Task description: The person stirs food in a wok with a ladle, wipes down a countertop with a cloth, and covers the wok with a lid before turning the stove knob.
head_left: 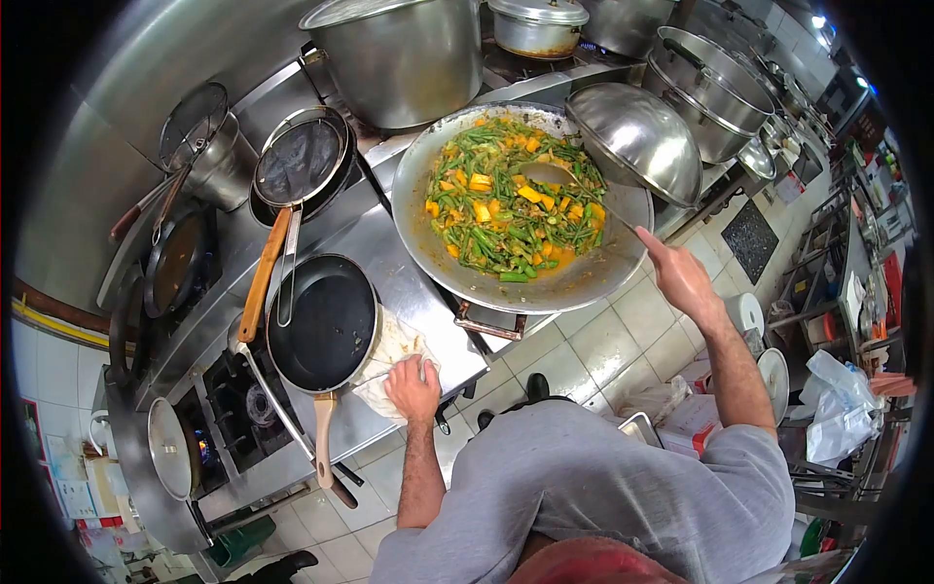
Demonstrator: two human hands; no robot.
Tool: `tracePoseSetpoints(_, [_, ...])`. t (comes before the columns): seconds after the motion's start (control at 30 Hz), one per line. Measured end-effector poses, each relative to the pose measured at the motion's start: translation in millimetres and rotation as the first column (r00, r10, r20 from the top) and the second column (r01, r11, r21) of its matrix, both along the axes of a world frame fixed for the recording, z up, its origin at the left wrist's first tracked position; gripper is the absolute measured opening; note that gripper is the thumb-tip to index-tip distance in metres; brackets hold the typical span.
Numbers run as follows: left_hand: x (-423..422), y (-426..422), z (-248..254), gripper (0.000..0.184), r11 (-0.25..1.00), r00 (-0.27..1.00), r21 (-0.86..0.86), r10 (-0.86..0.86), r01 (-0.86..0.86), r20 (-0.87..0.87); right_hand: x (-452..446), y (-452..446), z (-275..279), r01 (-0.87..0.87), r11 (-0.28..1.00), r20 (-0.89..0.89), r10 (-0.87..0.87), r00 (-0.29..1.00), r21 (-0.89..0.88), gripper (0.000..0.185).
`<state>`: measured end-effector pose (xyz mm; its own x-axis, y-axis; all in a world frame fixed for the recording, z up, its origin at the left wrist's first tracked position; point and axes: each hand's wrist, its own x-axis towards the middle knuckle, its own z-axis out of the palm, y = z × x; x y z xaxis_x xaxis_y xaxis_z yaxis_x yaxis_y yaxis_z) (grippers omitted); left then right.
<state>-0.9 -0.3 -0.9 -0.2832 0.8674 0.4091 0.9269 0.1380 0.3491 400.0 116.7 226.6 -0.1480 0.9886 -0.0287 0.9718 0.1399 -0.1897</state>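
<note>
- R hand [678, 280]: fingers clenched round the handle end of a metal ladle [547, 173], over the near-right rim of the wide metal pan [623, 255].
- Ladle runs fwd & left from that grip; bowl end sits in the veg stew [486, 209]: cut green beans w/ orange squash-like chunks, some orange sauce, in the pan, left & fwd of R hand.
- L hand [413, 389]: palm down on a whitish cloth [384, 362], fingers a bit curled; can't tell if it grips the cloth or just rests.
- Cloth lies on the steel counter [389, 255], under L hand & out to its left.
- Blk frying pan [319, 316]: just left & fwd of L hand, its beige handle running back beside that hand.
- Domed steel lid [642, 136]: fwd of R hand, tilted, overlapping the pan's rim in view; can't tell if they touch.
- Wood-handled strainer [302, 161]: farther fwd-left of L hand, past the frying pan.
- Big stockpot [399, 73]: well fwd of L hand, beyond the wide pan.
- Stacked steel pots [715, 97]: well fwd of R hand, slightly right, beyond the lid.
- Stove grates [243, 404]: left of L hand, past the frying pan.
</note>
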Motion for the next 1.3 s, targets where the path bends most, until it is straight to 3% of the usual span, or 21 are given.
tracePoseSetpoints(0.13, [-0.7,-0.5,-0.8,0.018,1.0,1.0,0.015,-0.004,0.004,-0.012,9.7,-12.1,6.3,-0.07,0.996,0.204,0.059,0.977,0.049,0.042])
tracePoseSetpoints(0.47, [0.1,0.5,1.0,0.019,1.0,1.0,-0.003,-0.003,0.003,-0.006,13.1,3.1,-12.0,-0.11,0.989,0.114,0.099,0.989,0.1,0.037])
tracePoseSetpoints(0.63, [2.2,0.8,3.8,0.019,1.0,1.0,-0.014,0.005,-0.006,-0.007,5.0,4.1,-18.9,-0.058,0.998,0.069,0.057,0.996,0.019,0.038])
tracePoseSetpoints(0.87, [1.9,2.1,5.1,0.019,1.0,1.0,-0.019,0.001,-0.001,-0.012,-11.3,11.2,-25.0,-0.111,0.993,0.07,0.113,0.991,-0.03,0.041])
tracePoseSetpoints(0.97, [1.4,1.8,3.9,0.018,1.0,1.0,-0.026,0.005,-0.005,-0.008,-22.4,22.4,-39.4,-0.108,0.99,0.156,0.121,0.98,-0.089,0.041])
tracePoseSetpoints(1.07, [0.2,1.5,1.4,0.017,1.0,1.0,-0.021,0.004,-0.004,-0.008,-12.3,31.0,-54.1,-0.13,0.989,0.047,0.133,0.99,-0.063,0.041])
tracePoseSetpoints(1.17, [-1.5,1.1,-0.5,0.017,1.0,1.0,-0.015,-0.003,0.003,-0.005,-7.8,20.9,-27.2,-0.151,0.988,0.073,0.153,0.985,-0.035,0.041])
tracePoseSetpoints(1.3, [1.4,2.5,3.3,0.017,1.0,1.0,-0.024,0.004,-0.004,-0.002,3.1,8.8,-5.6,-0.055,0.998,0.146,0.058,0.988,-0.026,0.044])
